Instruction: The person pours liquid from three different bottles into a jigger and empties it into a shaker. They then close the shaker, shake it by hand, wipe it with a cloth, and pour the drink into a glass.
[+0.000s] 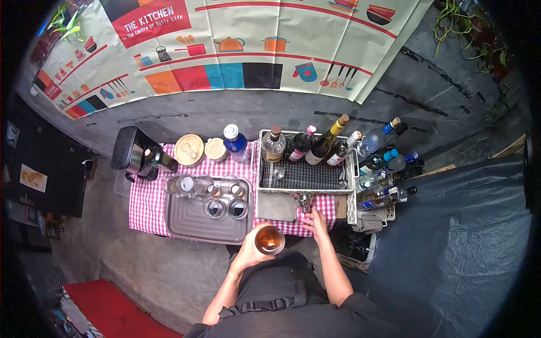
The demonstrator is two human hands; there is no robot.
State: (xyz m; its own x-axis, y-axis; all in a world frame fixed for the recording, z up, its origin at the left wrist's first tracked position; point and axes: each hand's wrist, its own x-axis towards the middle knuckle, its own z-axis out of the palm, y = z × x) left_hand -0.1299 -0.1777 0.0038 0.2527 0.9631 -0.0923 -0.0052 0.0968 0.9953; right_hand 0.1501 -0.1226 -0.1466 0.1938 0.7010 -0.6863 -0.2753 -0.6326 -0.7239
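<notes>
My left hand (252,252) is closed around a glass of amber drink (269,240), held in front of my body near the table's front edge. Seen from above, the drink shows within the round rim. My right hand (317,225) reaches over the front of the checked cloth with its fingers apart. Its fingertips are right by a small shiny cup (304,201), which stands just below the white basket. Left of that cup lies a folded grey cloth (276,207).
A brown tray (186,228) carries several glasses, two with dark contents. Bottles stand in the white basket (307,190) and in a rack (384,214) at its right. A blue bottle (235,147), two round lidded containers (189,150) and a black machine (133,149) line the back left.
</notes>
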